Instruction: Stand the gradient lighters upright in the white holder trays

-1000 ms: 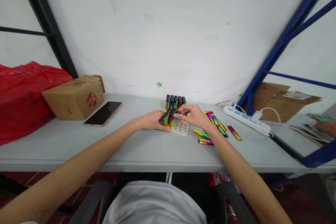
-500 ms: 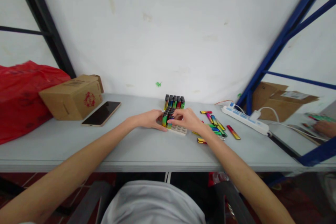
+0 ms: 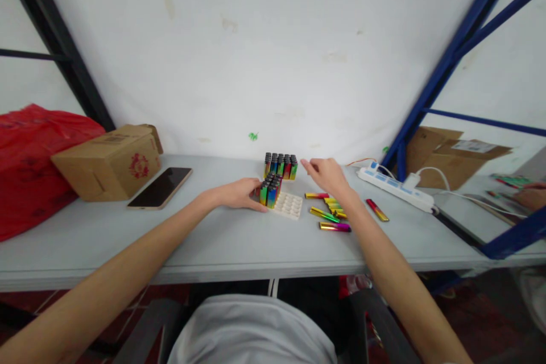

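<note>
A white tray with round pockets [image 3: 290, 206] lies mid-table, its left part filled with upright rainbow-coloured lighters [image 3: 269, 193]. My left hand [image 3: 245, 193] rests at the left side of these lighters, thumb and fingers spread around the tray's edge. Behind stands a second block of upright lighters [image 3: 281, 166]. My right hand [image 3: 327, 175] hovers right of that block, fingers curled, thumb and index close together; whether something small is between them cannot be made out. Below it several loose lighters [image 3: 326, 215] lie on the table, and a red-yellow lighter [image 3: 377, 210] lies apart.
A phone [image 3: 161, 187], a cardboard box [image 3: 111, 162] and a red bag [image 3: 38, 165] are at the left. On the right are a white power strip [image 3: 396, 189] with cables, a blue frame post [image 3: 435, 85] and another person's hand [image 3: 531, 198].
My right hand has moved from the lighters in the tray up and to the right, uncovering the pockets. My left hand stays beside the tray. The view has shifted slightly.
</note>
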`<state>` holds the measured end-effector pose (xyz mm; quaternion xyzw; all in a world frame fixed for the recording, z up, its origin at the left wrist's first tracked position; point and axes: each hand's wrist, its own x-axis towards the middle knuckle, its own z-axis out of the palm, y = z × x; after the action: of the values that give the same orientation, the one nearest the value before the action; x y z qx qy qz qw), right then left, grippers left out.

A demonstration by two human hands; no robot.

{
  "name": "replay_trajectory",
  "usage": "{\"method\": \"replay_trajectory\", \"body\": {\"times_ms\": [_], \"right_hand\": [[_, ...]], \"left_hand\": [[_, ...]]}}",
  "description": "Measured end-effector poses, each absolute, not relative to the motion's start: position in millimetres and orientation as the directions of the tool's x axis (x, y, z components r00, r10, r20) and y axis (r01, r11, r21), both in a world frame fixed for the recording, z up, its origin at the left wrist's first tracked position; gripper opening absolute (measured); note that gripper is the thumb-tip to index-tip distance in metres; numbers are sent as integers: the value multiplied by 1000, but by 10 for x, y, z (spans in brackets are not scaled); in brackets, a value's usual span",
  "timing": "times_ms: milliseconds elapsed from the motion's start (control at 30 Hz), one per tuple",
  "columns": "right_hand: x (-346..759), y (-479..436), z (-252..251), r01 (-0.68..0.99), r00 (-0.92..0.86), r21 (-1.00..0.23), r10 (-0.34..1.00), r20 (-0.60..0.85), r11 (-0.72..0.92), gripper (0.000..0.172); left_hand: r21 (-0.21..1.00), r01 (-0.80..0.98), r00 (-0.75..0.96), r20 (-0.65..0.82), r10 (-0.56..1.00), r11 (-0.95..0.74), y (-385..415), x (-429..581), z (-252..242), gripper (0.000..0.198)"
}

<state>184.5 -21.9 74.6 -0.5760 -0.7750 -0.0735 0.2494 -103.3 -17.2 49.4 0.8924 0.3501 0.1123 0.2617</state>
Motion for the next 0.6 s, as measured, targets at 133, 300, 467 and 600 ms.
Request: {"method": "replay_trajectory", "body": {"times_ms": [133, 300, 467, 600], "right_hand": [[2367, -18, 733, 987, 145, -116, 928, 345, -111, 40], [2867, 108, 616, 964, 265, -15, 963, 58, -265, 36], [2949, 158, 556, 975, 224, 1, 973, -61, -224, 42], [2854, 159, 591, 984, 175, -7, 985, 1, -175, 29]], "left_hand": [[564, 563, 728, 7, 685, -605, -138, -1081, 497, 62], [537, 596, 706, 4, 708, -597, -108, -1112, 459, 67], [477, 654, 646, 53, 762, -588, -98, -1079, 388, 76], [479, 656, 632, 75, 771, -584, -115, -1045, 380, 76]]}}
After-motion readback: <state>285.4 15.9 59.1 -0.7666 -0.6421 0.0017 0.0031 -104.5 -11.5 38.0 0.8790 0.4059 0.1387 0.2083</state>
